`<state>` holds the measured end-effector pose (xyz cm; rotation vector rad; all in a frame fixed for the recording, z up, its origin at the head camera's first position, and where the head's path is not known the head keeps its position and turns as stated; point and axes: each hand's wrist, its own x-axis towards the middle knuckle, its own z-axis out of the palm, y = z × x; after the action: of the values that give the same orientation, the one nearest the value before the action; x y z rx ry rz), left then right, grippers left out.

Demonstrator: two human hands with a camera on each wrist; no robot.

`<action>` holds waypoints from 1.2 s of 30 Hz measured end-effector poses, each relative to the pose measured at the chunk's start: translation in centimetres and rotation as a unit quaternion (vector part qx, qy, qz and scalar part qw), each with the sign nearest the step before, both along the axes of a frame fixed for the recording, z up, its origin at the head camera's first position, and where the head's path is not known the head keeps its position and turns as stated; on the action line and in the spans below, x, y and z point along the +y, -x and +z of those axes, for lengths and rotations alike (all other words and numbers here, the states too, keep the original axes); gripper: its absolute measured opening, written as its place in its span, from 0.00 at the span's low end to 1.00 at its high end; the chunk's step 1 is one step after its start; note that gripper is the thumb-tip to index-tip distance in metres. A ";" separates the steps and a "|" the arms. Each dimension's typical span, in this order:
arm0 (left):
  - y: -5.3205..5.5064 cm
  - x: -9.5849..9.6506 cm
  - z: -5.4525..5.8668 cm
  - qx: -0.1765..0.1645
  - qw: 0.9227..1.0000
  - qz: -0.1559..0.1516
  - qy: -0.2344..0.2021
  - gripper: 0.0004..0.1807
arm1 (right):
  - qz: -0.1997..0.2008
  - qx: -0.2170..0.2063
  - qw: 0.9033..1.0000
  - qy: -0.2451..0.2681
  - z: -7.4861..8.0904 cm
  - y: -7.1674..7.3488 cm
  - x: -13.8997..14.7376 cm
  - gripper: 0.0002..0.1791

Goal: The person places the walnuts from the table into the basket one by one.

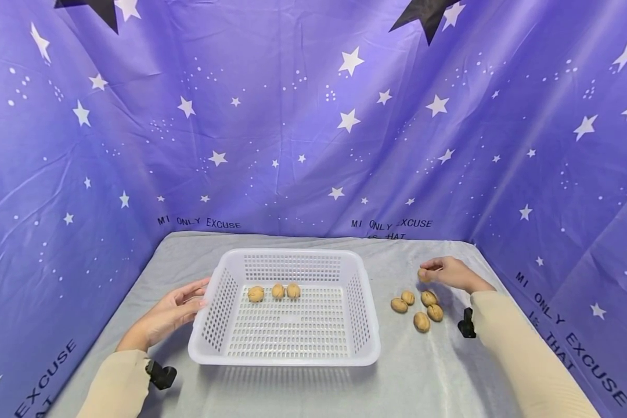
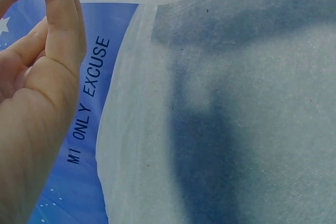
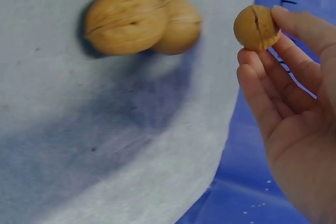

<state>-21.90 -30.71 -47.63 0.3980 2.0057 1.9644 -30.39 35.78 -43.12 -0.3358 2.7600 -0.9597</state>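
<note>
White perforated plastic basket, rectangular, set at the middle of a grey-clothed table; contains three walnuts in a short row near its far wall. Left hand: fingers straight and relaxed, tips touching the basket's left wall, holding nothing, apparently placed there to steady the basket. Right hand: raised just above the cloth to the right of the basket, fingertips pinching one walnut, seam visible in the right wrist view, clear of the table. Loose walnuts, five, clustered on the cloth between the basket and the right hand, some touching one another, within easy reach of that hand. Backdrop: purple star-printed fabric with dark lettering, enclosing the table on three sides. Sleeves beige; a black wrist mount on each forearm.
</note>
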 end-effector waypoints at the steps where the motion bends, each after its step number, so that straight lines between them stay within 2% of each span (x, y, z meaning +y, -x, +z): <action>1: 0.0 0.0 0.0 0.000 1.000 0.000 -0.001 0.34 | 0.001 0.000 1.000 0.006 0.2 0.1 -0.1 0.26; 13: -0.1 -0.1 0.1 -0.003 1.000 0.002 0.004 0.34 | 0.027 0.025 0.999 0.035 2.9 0.6 -1.5 0.25; 20: -0.1 0.0 0.3 -0.005 1.000 0.000 0.004 0.34 | 0.062 0.057 0.996 0.017 5.2 1.1 -4.8 0.22; 27: -0.1 0.1 0.3 -0.004 1.000 0.000 0.004 0.34 | 0.098 0.056 0.994 0.005 7.5 1.3 -8.5 0.21; 36: 0.0 0.1 0.2 -0.002 1.000 -0.002 0.007 0.34 | 0.139 0.049 0.989 0.011 8.3 1.5 -13.4 0.21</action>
<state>-21.90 -30.63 -47.39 0.3930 2.0128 1.9464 -31.90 22.39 -34.79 -0.7662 2.6911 -0.9243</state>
